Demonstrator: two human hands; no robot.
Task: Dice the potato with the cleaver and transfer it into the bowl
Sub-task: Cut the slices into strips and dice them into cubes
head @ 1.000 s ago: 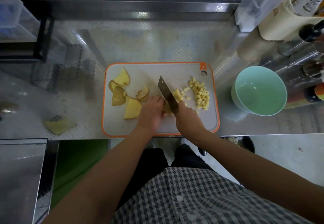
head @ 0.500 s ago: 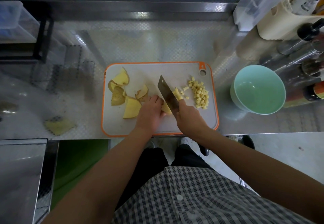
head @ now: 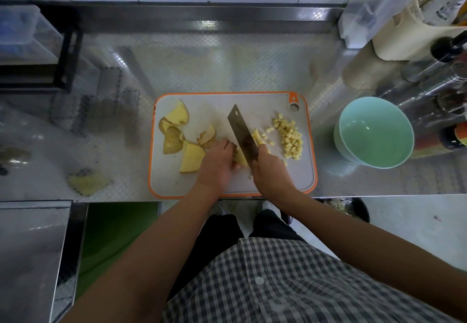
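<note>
Pinning a potato (head: pixel 240 160) to the board (head: pixel 227 110), the left hand (head: pixel 217 163) curls its fingers over it, likely to guard the tips from the blade. The right hand (head: pixel 270 171) grips the cleaver (head: pixel 242 130), angled across the potato beside those knuckles. Dice (head: pixel 290 139) lie piled toward the empty bowl (head: pixel 374 133) on the tabletop (head: pixel 252 57), handy for sweeping over. Uncut slabs (head: pixel 190 157) wait at left.

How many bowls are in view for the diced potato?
1: the mint-green bowl sits empty on the steel counter, right of the cutting board. The bottles behind it could hide another.
</note>
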